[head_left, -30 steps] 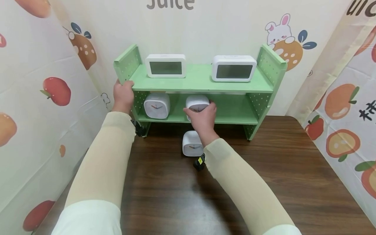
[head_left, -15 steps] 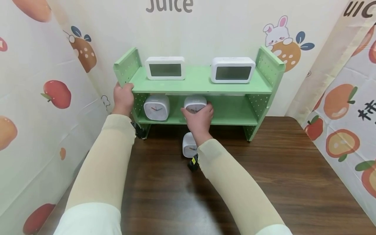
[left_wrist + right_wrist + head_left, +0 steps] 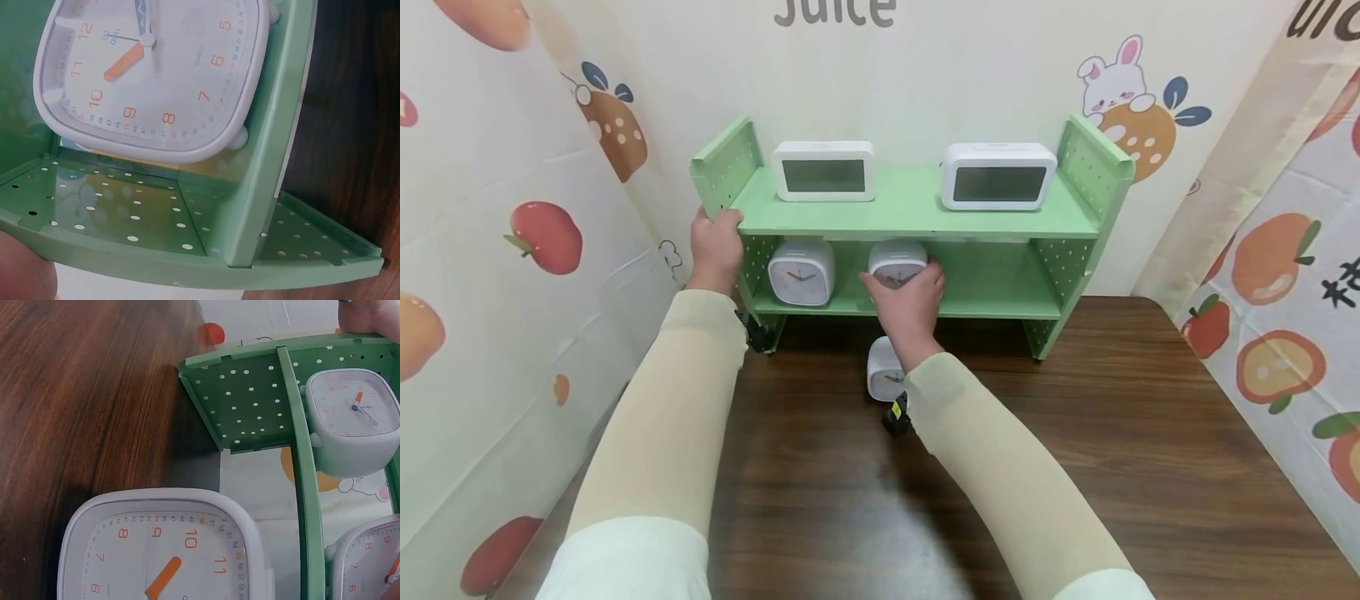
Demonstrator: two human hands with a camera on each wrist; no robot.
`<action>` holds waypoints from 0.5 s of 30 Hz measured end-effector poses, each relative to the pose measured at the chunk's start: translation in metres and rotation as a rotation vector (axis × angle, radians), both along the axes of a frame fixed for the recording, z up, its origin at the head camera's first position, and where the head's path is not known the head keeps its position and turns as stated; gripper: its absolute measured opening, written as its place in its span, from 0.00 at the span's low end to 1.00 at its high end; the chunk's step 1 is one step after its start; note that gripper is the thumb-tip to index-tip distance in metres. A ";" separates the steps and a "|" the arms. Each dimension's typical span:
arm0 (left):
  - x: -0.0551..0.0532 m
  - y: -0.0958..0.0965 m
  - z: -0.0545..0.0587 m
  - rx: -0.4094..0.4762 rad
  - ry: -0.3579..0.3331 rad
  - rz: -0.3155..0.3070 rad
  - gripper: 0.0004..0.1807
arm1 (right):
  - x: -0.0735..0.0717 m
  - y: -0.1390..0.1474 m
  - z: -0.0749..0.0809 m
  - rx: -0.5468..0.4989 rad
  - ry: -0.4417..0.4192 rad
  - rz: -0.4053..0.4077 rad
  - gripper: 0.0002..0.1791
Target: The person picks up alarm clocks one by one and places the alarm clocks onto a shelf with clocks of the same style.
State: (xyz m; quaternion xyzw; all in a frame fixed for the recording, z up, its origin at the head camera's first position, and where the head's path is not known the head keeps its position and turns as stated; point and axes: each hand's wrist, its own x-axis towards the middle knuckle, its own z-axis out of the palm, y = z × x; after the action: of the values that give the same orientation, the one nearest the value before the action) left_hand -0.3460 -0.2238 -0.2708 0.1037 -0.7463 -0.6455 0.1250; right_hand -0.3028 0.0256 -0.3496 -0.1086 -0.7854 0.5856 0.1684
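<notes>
My left hand [image 3: 715, 250] grips the left side panel of a light green two-tier shelf [image 3: 895, 221]. With thumb and fingers on either side, my right hand [image 3: 912, 312] holds a white alarm clock [image 3: 897, 252] at the middle of the lower tier, covering part of its dial. Left of it stands a matching alarm clock [image 3: 801, 277], whose face with orange numerals [image 3: 150, 75] fills much of the left wrist view. Another white alarm clock [image 3: 884, 367] sits on the table in front of the shelf, partly hidden by my right wrist; its dial [image 3: 125, 550] looms large in the right wrist view.
Two white digital clocks, one on the left [image 3: 823, 172] and one on the right [image 3: 997, 177], stand on the upper tier. The shelf's right side panel [image 3: 1097, 183] rises there. Printed curtains [image 3: 925, 75] surround the dark wooden table [image 3: 820, 500].
My right hand has shifted the alarm clock slightly left along the lower tier, then holds nearly still. My left hand keeps its grip on the shelf.
</notes>
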 end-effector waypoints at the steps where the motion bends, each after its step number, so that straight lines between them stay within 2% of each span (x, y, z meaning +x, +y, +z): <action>1: -0.001 0.000 0.000 0.001 0.000 -0.001 0.29 | 0.000 0.000 0.000 0.000 0.001 0.000 0.64; 8: -0.004 0.000 -0.001 -0.001 -0.007 0.000 0.29 | 0.002 0.003 -0.005 0.023 0.010 0.002 0.68; 15: -0.003 -0.003 -0.002 -0.016 -0.013 0.011 0.29 | 0.014 0.020 -0.012 0.030 -0.021 0.018 0.71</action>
State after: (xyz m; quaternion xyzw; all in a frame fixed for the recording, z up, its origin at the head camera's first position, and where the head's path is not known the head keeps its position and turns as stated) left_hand -0.3494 -0.2264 -0.2730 0.1109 -0.7517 -0.6381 0.1246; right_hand -0.2884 0.0460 -0.3619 -0.1048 -0.7969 0.5740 0.1566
